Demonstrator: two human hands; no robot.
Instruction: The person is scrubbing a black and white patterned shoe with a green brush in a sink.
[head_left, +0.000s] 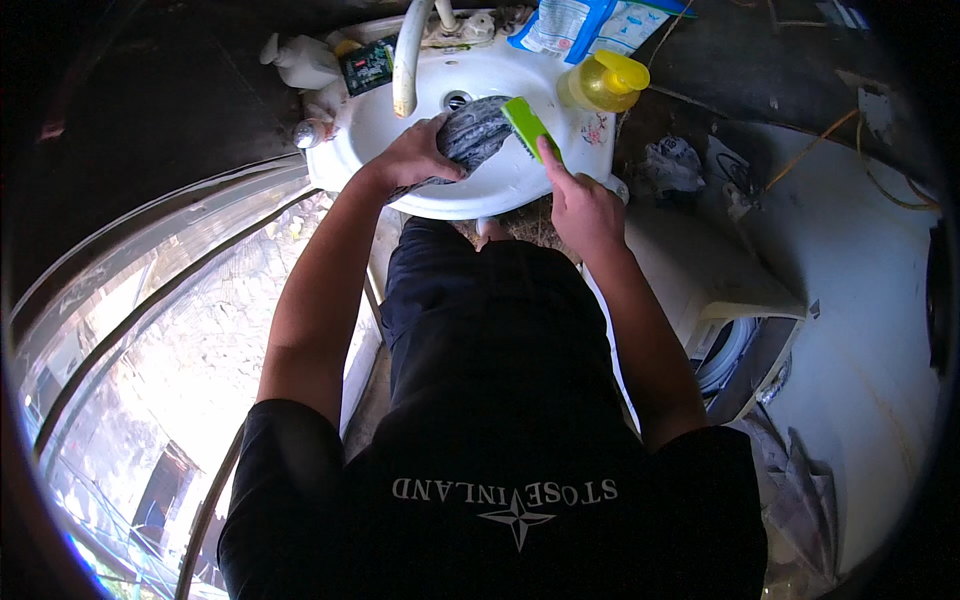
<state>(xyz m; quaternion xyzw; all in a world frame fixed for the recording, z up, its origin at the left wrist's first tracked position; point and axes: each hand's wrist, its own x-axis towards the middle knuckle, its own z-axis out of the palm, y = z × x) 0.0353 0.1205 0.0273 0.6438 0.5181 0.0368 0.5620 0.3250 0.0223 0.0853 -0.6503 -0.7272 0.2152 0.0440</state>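
A dark grey item covered in whitish suds (474, 133) is held over a white ceramic washbasin (450, 205). Lather and folds hide whether it is a cloth or a shoe. My left hand (411, 156) grips its near left side, thumb spread over the top. In my right hand (589, 210) is a bright green scrubbing brush (529, 129), its dark bristles facing down and left. The index finger lies stretched along the brush's back. The brush's far end is at the right edge of the soapy item; whether they touch I cannot tell.
A curved white faucet (406, 71) reaches over the basin. Around its rim stand a yellow pump bottle (592, 86), a blue-and-white plastic bag (581, 30), a dark green packet (367, 67) and a white bottle (306, 63). A front-loading washing machine (675, 262) is at right.
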